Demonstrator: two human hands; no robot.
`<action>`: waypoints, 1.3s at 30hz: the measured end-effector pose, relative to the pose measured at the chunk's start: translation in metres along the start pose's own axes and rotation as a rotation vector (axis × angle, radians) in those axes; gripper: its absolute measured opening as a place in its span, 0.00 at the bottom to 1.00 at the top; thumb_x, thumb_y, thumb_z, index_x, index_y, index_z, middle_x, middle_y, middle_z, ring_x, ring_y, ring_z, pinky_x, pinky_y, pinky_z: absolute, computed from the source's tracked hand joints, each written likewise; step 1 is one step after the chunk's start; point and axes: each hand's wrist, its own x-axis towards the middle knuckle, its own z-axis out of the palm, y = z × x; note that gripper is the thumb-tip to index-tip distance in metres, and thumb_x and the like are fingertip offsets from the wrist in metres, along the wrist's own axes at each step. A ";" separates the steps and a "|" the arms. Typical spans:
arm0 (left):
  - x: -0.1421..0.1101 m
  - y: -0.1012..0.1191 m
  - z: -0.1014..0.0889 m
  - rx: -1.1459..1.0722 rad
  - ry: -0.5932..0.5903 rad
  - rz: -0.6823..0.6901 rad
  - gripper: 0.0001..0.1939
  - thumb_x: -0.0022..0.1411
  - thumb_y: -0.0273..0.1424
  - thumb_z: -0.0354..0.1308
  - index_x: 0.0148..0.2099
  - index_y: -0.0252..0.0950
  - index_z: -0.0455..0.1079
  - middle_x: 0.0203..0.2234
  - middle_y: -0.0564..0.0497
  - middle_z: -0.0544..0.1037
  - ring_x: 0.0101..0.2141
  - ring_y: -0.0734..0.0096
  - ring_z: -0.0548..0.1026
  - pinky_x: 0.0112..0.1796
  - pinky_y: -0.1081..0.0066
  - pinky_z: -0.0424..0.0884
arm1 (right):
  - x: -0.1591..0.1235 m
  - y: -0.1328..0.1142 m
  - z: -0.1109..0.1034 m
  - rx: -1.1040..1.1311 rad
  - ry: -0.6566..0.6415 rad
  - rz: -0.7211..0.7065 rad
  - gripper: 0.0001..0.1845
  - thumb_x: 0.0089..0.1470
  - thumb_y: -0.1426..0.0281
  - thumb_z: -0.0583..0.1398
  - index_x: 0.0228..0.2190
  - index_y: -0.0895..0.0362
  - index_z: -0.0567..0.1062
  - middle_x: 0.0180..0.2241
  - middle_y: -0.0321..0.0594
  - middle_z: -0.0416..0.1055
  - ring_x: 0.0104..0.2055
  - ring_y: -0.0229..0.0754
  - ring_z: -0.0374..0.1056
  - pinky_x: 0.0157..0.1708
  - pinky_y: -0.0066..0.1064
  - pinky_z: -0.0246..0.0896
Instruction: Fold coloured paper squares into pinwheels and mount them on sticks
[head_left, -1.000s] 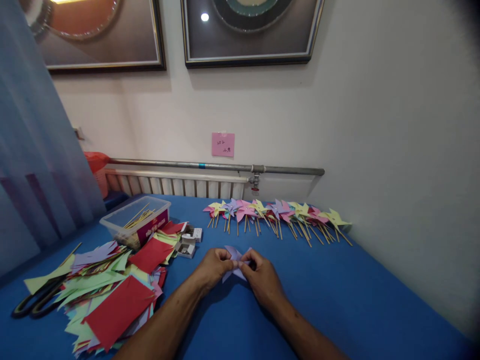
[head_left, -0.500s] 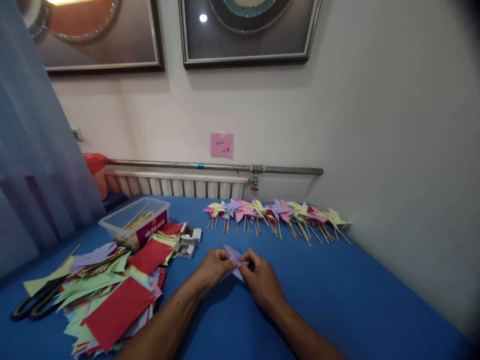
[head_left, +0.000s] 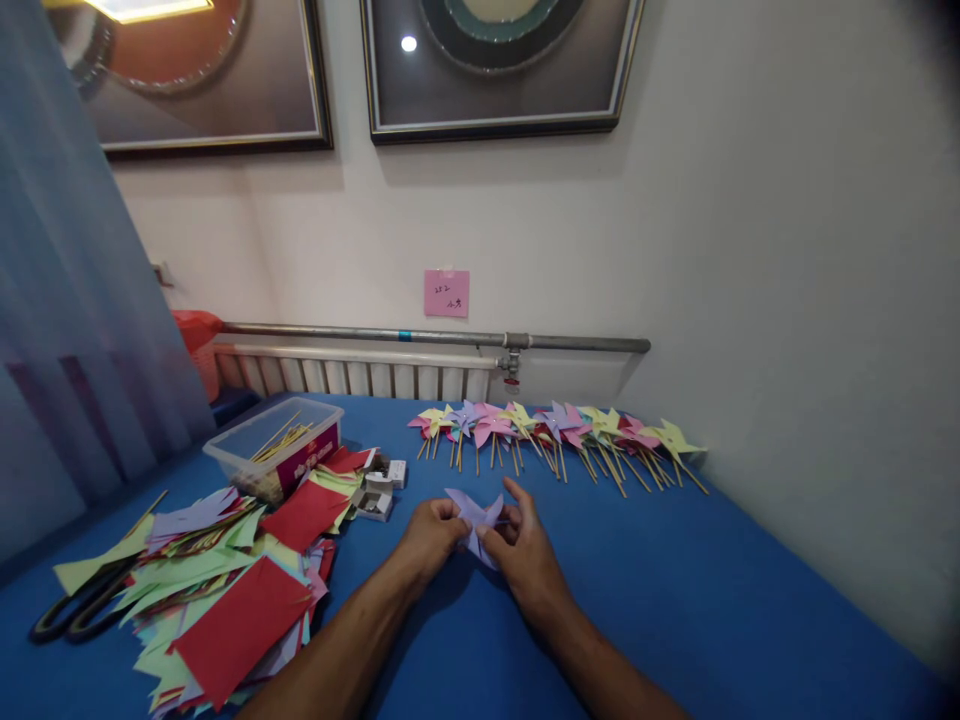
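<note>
Between my hands is a purple paper pinwheel (head_left: pixel 474 512), its blades folded toward the middle, held just above the blue table. My left hand (head_left: pixel 433 537) pinches its left side between thumb and fingers. On the other side, my right hand (head_left: pixel 523 545) has its thumb on the paper near the centre, with the index finger lifted off and the other fingers behind. No stick shows on this pinwheel. To the left of my hands stand two small open boxes (head_left: pixel 374 501) with small metal pieces inside, too small to make out.
Finished pinwheels on sticks (head_left: pixel 559 425) lie in a row along the table's back. At left are a clear plastic tub (head_left: pixel 225 458) of sticks, stacked coloured paper (head_left: pixel 244 625) and black-handled scissors (head_left: pixel 82 605). Behind runs a metal pipe (head_left: pixel 585 343) over a radiator.
My right index finger has lifted away from the pinwheel, and more of its folded blades now shows. My left hand keeps its pinch. The view has shifted slightly.
</note>
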 end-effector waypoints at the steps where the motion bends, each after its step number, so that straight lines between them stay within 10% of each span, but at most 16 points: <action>1: 0.001 -0.001 0.001 -0.006 0.007 0.007 0.11 0.44 0.30 0.67 0.20 0.37 0.66 0.13 0.57 0.67 0.17 0.78 0.60 0.24 0.73 0.54 | 0.003 0.003 0.001 0.055 0.001 0.038 0.52 0.42 0.60 0.69 0.66 0.58 0.58 0.40 0.44 0.80 0.39 0.50 0.78 0.40 0.39 0.71; 9: 0.001 -0.011 0.012 -0.097 -0.017 0.086 0.14 0.41 0.35 0.68 0.20 0.36 0.66 0.14 0.58 0.66 0.19 0.79 0.58 0.24 0.73 0.52 | 0.007 0.006 0.000 0.128 -0.018 0.125 0.22 0.38 0.63 0.69 0.37 0.55 0.75 0.31 0.38 0.79 0.32 0.46 0.75 0.33 0.34 0.67; 39: -0.003 -0.019 0.016 0.121 -0.036 0.219 0.20 0.51 0.45 0.67 0.24 0.37 0.63 0.18 0.60 0.62 0.22 0.78 0.58 0.25 0.74 0.54 | 0.006 0.009 -0.006 0.037 0.144 0.071 0.19 0.35 0.66 0.68 0.35 0.53 0.75 0.31 0.39 0.82 0.35 0.51 0.77 0.33 0.35 0.68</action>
